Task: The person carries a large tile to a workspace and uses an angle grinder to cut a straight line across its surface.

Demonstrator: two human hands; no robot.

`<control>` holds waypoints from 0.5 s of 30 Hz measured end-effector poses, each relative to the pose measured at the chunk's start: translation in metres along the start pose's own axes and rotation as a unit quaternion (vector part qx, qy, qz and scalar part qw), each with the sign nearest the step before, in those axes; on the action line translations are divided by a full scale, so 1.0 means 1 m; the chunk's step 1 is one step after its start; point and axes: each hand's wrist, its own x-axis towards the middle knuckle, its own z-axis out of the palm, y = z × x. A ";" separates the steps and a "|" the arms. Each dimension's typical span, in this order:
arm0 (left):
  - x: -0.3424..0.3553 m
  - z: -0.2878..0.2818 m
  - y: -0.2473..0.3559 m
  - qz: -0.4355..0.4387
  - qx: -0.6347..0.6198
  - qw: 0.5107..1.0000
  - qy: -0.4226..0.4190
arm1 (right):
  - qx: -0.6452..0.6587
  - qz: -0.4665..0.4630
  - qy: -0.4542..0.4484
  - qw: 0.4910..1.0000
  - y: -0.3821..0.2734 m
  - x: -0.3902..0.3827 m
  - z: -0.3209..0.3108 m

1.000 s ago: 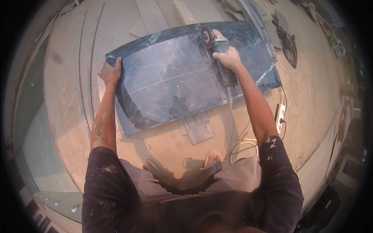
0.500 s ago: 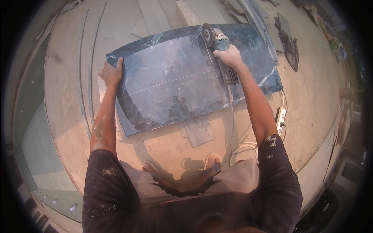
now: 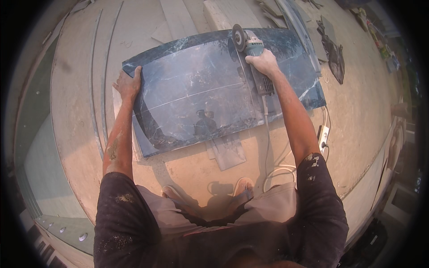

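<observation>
A large dark blue, glossy tile (image 3: 187, 89) with white marble-like veins lies tilted across the ground in front of me. A thin pale line crosses its left part. My left hand (image 3: 128, 83) grips the tile's left edge near the far corner, thumb along the edge and fingers over its outer side. In my right hand (image 3: 265, 64) is an angle grinder (image 3: 255, 43), closed around its body. The grinder's disc (image 3: 239, 37) stands upright over the tile's far edge; whether it touches the surface I cannot tell. Its cord (image 3: 266, 120) runs down toward my feet.
A white power strip (image 3: 323, 136) and coiled cable (image 3: 281, 169) lie right of my legs. Grey tile pieces (image 3: 230, 154) sit under the near edge. Beyond are pale slabs (image 3: 176, 18), a dark crumpled bag (image 3: 333, 56) and long thin bars (image 3: 107, 58) at left.
The grinder has shifted very slightly toward the far edge with my right hand. My left hand and the tile stay in place.
</observation>
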 end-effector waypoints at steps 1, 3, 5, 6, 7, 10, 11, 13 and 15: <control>0.000 0.000 0.001 0.001 0.000 1.000 0.001 | -0.005 0.000 0.004 1.000 0.002 0.004 0.000; 0.001 0.000 0.001 0.002 0.000 1.000 0.002 | -0.008 -0.001 0.005 1.000 0.003 0.008 0.001; 0.001 -0.002 0.000 0.002 -0.001 1.000 0.000 | -0.003 -0.001 -0.002 1.000 -0.001 0.010 0.002; 0.001 -0.002 -0.001 0.001 0.000 1.000 0.001 | -0.004 -0.003 -0.001 1.000 -0.002 0.012 0.002; 0.002 -0.001 -0.002 0.001 0.001 1.000 0.002 | -0.004 -0.005 -0.001 1.000 -0.004 0.014 0.003; 0.001 0.001 -0.001 0.002 0.000 1.000 0.002 | -0.010 0.002 0.007 1.000 -0.003 0.020 0.003; 0.000 0.001 0.001 0.003 -0.001 1.000 0.001 | -0.012 0.007 0.010 1.000 -0.002 0.022 0.003; 0.001 0.000 -0.002 0.000 0.001 1.000 0.001 | -0.008 0.002 0.005 1.000 -0.006 0.022 0.005; 0.001 0.001 -0.003 0.000 0.002 1.000 0.000 | -0.011 0.003 0.004 1.000 -0.007 0.024 0.005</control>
